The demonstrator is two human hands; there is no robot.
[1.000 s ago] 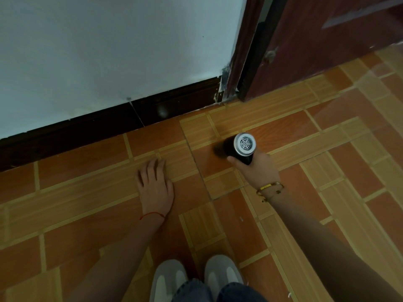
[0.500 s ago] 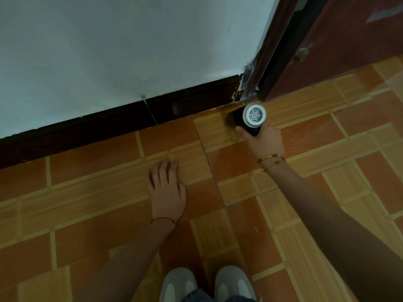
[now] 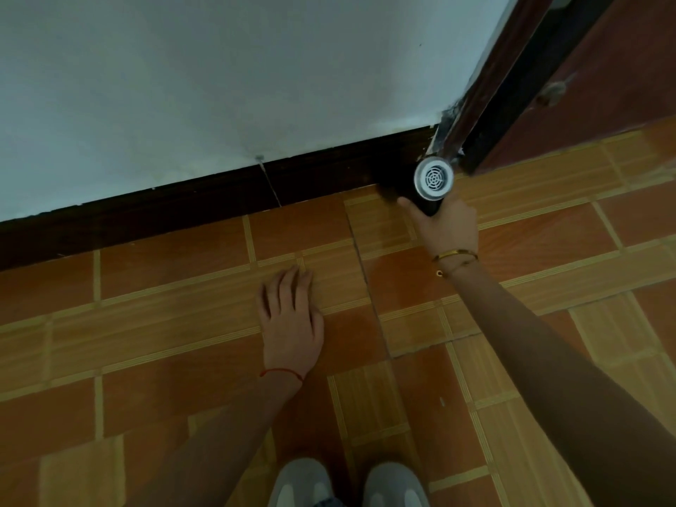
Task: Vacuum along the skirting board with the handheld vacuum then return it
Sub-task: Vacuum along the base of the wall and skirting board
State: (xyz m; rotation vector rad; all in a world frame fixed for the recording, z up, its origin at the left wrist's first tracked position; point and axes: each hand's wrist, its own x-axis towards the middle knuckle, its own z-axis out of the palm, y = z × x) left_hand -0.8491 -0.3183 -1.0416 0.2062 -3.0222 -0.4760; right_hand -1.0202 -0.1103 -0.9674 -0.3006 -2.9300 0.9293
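My right hand (image 3: 444, 225) grips a black handheld vacuum (image 3: 431, 184) whose round silver vented end faces me. Its front end, dark and hidden against the wood, points at the dark brown skirting board (image 3: 219, 199) right at its end by the door frame. My left hand (image 3: 290, 316) lies flat on the orange tiled floor (image 3: 164, 323), fingers slightly apart, holding nothing. A red thread is on my left wrist and gold bracelets on my right.
A white wall (image 3: 219, 67) rises above the skirting board. A dark red door (image 3: 603, 67) and its frame (image 3: 486, 86) stand at the upper right. My two grey shoes (image 3: 347, 484) are at the bottom edge.
My right hand has carried the vacuum away from me across the floor to the skirting board by the door frame. My left hand has stayed flat on the tiles.
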